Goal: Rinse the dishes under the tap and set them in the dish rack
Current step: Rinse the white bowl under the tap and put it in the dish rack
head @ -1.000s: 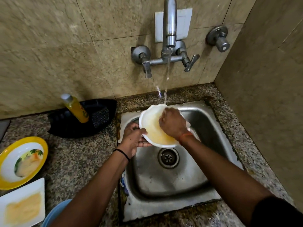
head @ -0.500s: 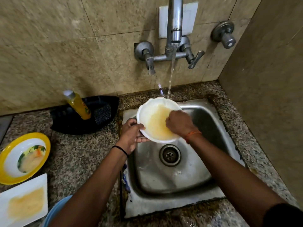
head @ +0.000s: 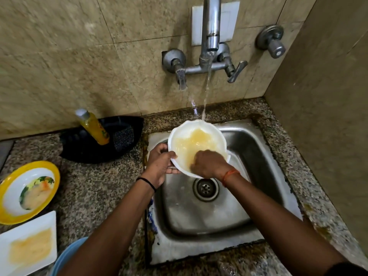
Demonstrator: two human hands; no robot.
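- Since a moment back, right hand (head: 209, 164) slid lower across the round white plastic bowl (head: 196, 140), rubbing yellow residue.
- Left hand (head: 161, 164) grips its rim, under the tap stream over the steel sink (head: 258, 156).
- Barely started: yellow-rimmed plate (head: 29, 192) and square white plate (head: 27, 248) wait dirty on the bench; no rack visible.

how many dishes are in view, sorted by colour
White: 2, the bowl gripped by the left hand with the right hand inside it, and the square plate.
Yellow-rimmed: 1, the plate.
Blue: 1, the dish edge.
Total: 4
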